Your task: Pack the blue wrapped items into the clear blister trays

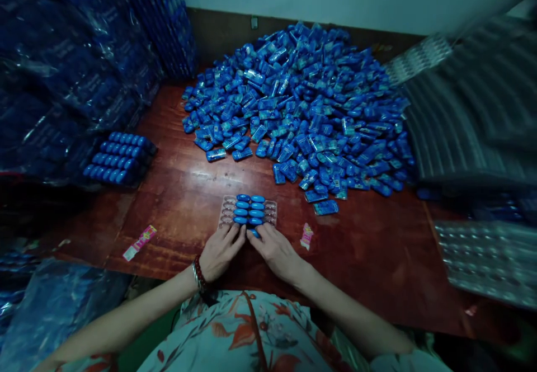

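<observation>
A clear plastic blister tray (227, 206) lies on the table in front of me, its two middle columns filled with glossy blue oval packets (257, 206). Its outer hollows show no packets. Over the near left part of the tray, my left hand (222, 249) has its fingers bent and close together; what is under the fingertips is hidden. My right hand (274, 250) is at the near right part, thumb and fingers closed around a slightly tilted blue oval packet (253, 232) at the tray's near edge.
A large heap of blue packets (302, 109) covers the back of the table. Filled trays (117, 156) and tall plastic-wrapped stacks (62, 70) stand left. Clear trays (490, 257) and more stacked trays (474, 103) lie right. Pink wrappers (140, 243) lie on the wood.
</observation>
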`<state>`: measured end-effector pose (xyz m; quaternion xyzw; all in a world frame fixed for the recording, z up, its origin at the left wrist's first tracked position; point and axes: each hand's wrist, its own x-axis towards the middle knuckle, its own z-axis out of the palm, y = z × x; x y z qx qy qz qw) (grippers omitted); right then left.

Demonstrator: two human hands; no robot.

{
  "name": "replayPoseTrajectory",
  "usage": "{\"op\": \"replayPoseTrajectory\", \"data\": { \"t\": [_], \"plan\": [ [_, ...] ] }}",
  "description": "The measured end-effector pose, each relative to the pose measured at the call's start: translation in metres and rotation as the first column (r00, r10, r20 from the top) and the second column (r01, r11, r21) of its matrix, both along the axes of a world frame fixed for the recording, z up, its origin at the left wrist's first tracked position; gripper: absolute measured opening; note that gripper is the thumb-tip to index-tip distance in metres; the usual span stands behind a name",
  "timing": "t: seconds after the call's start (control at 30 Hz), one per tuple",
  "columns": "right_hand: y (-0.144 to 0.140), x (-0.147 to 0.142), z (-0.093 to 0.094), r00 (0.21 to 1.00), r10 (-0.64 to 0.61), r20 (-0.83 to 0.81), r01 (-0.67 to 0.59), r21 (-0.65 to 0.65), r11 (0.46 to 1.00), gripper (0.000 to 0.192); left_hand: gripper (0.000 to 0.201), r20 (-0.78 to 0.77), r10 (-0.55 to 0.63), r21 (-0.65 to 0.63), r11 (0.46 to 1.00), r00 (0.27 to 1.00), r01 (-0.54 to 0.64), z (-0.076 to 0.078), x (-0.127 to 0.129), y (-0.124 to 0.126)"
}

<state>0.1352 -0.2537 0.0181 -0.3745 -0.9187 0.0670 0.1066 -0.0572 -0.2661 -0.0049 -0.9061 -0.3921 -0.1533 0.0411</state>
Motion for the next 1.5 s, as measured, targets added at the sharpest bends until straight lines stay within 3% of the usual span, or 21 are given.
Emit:
{"op": "replayPoseTrajectory", "data": {
  "t": [0.1,0.23,0.33,0.4,0.47,0.53,0.63,0.73,0.83,0.97,1.07,1.17,1.23,1.3,1.37,1.43,1.5],
  "plan": [
    [-0.005,-0.004,-0.005,0.997,-0.075,-0.032,0.075,-0.008,0.997,0.029,0.040,0.093,0.058,0.005,0.998,0.994,-0.058,-0.006,-0.006,-0.002],
    [-0.012,0.009,-0.024,0.939,-0.126,-0.320,0.140,0.022,0.990,0.038,0.038,0.321,0.134,-0.129,0.987,0.938,-0.097,-0.008,-0.016,0.011],
    [0.007,0.028,-0.034,0.817,-0.275,-0.507,0.312,-0.012,0.950,0.040,0.032,0.514,0.208,-0.267,0.961,0.833,-0.075,0.001,-0.013,0.052],
    [0.037,0.041,-0.034,0.728,-0.434,-0.530,0.476,-0.064,0.877,0.034,0.029,0.534,0.208,-0.362,0.932,0.819,0.000,0.008,0.000,0.096],
    [0.077,0.051,-0.029,0.668,-0.571,-0.477,0.607,-0.095,0.789,0.031,0.027,0.449,0.160,-0.431,0.901,0.879,0.056,0.012,0.022,0.144],
    [0.114,0.057,-0.022,0.683,-0.641,-0.350,0.648,-0.114,0.753,0.037,0.027,0.278,0.099,-0.512,0.857,0.955,0.060,0.012,0.052,0.185],
    [0.148,0.058,-0.012,0.792,-0.610,-0.024,0.599,-0.159,0.785,0.051,0.043,0.097,0.049,-0.582,0.813,0.994,0.017,0.005,0.095,0.222],
    [0.148,0.056,-0.009,0.809,-0.560,0.176,0.585,-0.159,0.795,0.045,0.054,0.071,0.027,-0.606,0.795,0.997,0.021,-0.004,0.116,0.233],
    [0.122,0.054,-0.011,0.786,-0.577,0.221,0.608,-0.110,0.786,0.037,0.058,0.065,0.039,-0.634,0.774,0.997,0.011,-0.009,0.111,0.230],
    [0.076,0.058,-0.022,0.772,-0.603,0.201,0.626,-0.078,0.776,0.039,0.051,0.080,0.135,-0.648,0.760,0.988,-0.051,-0.010,0.074,0.217],
    [0.044,0.069,-0.031,0.770,-0.634,-0.071,0.620,-0.151,0.770,0.041,0.041,0.182,0.217,-0.634,0.772,0.959,-0.055,-0.011,0.030,0.199],
    [0.014,0.080,-0.032,0.633,-0.654,-0.413,0.564,-0.333,0.756,0.038,0.041,0.394,0.381,-0.621,0.782,0.836,-0.064,-0.016,-0.023,0.165],
    [-0.005,0.078,-0.028,0.553,-0.650,-0.522,0.450,-0.469,0.760,0.034,0.050,0.439,0.530,-0.698,0.709,0.726,-0.096,-0.019,-0.057,0.133],
    [-0.020,0.069,-0.025,0.579,-0.604,-0.547,0.309,-0.539,0.784,0.025,0.062,0.413,0.662,-0.808,0.583,0.626,-0.083,-0.021,-0.084,0.095],
    [-0.030,0.054,-0.025,0.639,-0.535,-0.552,0.231,-0.526,0.818,0.018,0.076,0.394,0.729,-0.855,0.514,0.560,-0.068,-0.023,-0.100,0.059],
    [-0.034,0.040,-0.030,0.700,-0.454,-0.551,0.209,-0.451,0.868,0.021,0.078,0.395,0.743,-0.824,0.547,0.540,-0.150,-0.024,-0.105,0.028],
    [-0.034,0.029,-0.035,0.789,-0.347,-0.508,0.189,-0.337,0.922,0.028,0.065,0.391,0.734,-0.723,0.618,0.556,-0.308,-0.025,-0.102,0.006]
  ]
}}
